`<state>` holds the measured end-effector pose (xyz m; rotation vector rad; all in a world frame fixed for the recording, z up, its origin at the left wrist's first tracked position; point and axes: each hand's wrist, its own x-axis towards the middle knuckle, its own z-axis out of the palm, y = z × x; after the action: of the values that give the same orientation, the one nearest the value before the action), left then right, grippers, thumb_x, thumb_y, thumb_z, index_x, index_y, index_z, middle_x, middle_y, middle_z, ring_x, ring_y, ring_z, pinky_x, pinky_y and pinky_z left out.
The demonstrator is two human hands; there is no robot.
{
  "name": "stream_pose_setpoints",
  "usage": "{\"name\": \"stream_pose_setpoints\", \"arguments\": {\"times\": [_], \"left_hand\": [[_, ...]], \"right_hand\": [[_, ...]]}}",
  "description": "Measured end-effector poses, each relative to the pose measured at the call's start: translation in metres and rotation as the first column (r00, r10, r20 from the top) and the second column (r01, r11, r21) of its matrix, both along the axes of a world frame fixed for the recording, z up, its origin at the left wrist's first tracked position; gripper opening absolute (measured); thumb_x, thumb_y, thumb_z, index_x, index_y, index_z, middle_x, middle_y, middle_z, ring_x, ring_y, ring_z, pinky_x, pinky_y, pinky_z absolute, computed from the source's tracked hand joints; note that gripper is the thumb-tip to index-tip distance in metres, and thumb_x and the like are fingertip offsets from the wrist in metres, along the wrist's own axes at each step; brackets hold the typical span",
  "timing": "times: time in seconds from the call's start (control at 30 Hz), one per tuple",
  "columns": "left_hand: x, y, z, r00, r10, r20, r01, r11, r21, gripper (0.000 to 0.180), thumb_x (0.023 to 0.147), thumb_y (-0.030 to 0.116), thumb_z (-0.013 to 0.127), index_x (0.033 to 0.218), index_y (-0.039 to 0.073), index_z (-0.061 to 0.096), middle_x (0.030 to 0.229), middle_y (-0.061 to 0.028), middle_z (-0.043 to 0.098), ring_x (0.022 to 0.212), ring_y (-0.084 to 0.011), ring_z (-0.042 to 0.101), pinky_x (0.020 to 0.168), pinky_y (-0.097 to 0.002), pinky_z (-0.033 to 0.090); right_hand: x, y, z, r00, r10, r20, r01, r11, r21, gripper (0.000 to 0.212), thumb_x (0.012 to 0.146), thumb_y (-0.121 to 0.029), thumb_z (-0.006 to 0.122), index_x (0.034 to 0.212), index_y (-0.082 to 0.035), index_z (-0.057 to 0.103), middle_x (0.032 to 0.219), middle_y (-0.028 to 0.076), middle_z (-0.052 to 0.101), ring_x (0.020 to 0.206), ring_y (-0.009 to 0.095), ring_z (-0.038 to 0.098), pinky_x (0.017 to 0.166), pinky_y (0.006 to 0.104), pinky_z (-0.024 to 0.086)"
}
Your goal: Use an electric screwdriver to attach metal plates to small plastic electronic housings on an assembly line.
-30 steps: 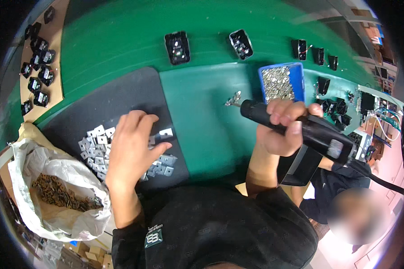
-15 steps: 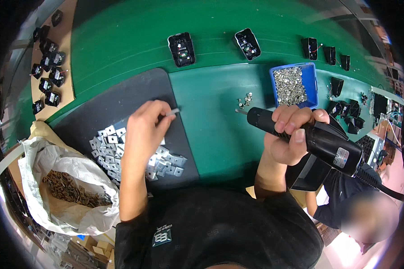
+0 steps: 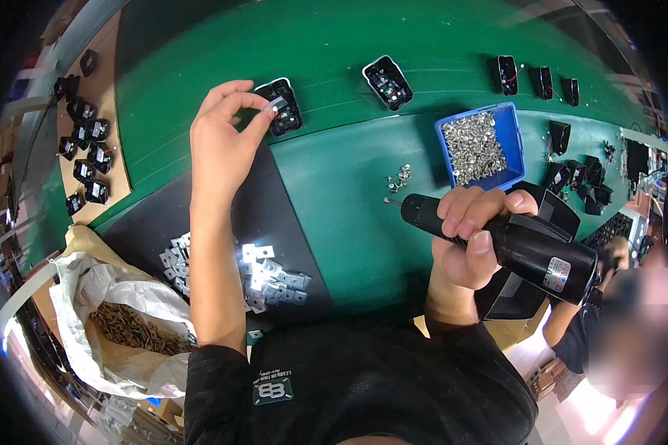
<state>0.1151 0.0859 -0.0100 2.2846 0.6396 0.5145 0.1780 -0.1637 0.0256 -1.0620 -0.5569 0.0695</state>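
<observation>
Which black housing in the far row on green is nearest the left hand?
The leftmost black housing in that row: the left hand holds a small metal plate at it, while the other housings sit farther right.

Left forearm (image 3: pixel 219 289): bare, stretched well forward
Left wrist (image 3: pixel 213 204): hardly bent
Left hand (image 3: pixel 224 139): thumb and forefinger pinched together, other fingers loosely curved
Right forearm (image 3: pixel 451 302): bare, upright in view, held nearer the body
Right hand (image 3: pixel 469 248): fingers curled in a full grip, thumb folded toward them
</observation>
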Motion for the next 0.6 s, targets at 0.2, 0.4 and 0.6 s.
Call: {"name": "stream_pose_setpoints", "arguments": {"times": [0.2,0.4,0.6], "left_hand": [[0.010,-0.002,-0.009,0.997,0.061,-0.047,-0.064,0.996,-0.068,0.015,0.073,0.011,0.067,0.087,0.005,0.064,0.094,-0.0103,0.064,0.082,-0.0219,0.062,0.071,-0.0313,0.048],[0.007,0.011,-0.017,0.987,-0.020,-0.162,-0.005,0.988,-0.154,0.025,0.074,0.013,0.066,0.097,0.003,0.063,0.079,-0.0116,0.063,0.068,-0.0193,0.059,0.064,-0.0303,0.047],[-0.034,-0.043,0.011,0.987,-0.154,-0.053,0.154,0.988,-0.003,0.024,0.069,0.011,0.069,0.091,0.004,0.064,0.083,-0.0113,0.063,0.079,-0.0274,0.059,0.072,-0.0355,0.046]], "right_hand": [[0.000,0.000,0.006,0.995,0.004,-0.104,0.001,0.999,0.040,0.046,0.075,-0.007,0.062,0.113,-0.011,0.036,0.065,0.003,0.048,0.056,0.016,0.048,0.058,0.0334,0.044],[-0.005,0.002,0.007,0.994,0.012,-0.111,-0.009,1.000,0.027,0.047,0.076,-0.008,0.063,0.114,-0.012,0.036,0.065,0.002,0.048,0.057,0.016,0.049,0.059,0.0334,0.044],[-0.007,-0.002,0.015,0.994,0.037,-0.107,-0.024,0.992,0.123,0.048,0.077,-0.015,0.066,0.115,-0.013,0.037,0.066,0.001,0.047,0.056,0.015,0.048,0.058,0.0322,0.043]]}}
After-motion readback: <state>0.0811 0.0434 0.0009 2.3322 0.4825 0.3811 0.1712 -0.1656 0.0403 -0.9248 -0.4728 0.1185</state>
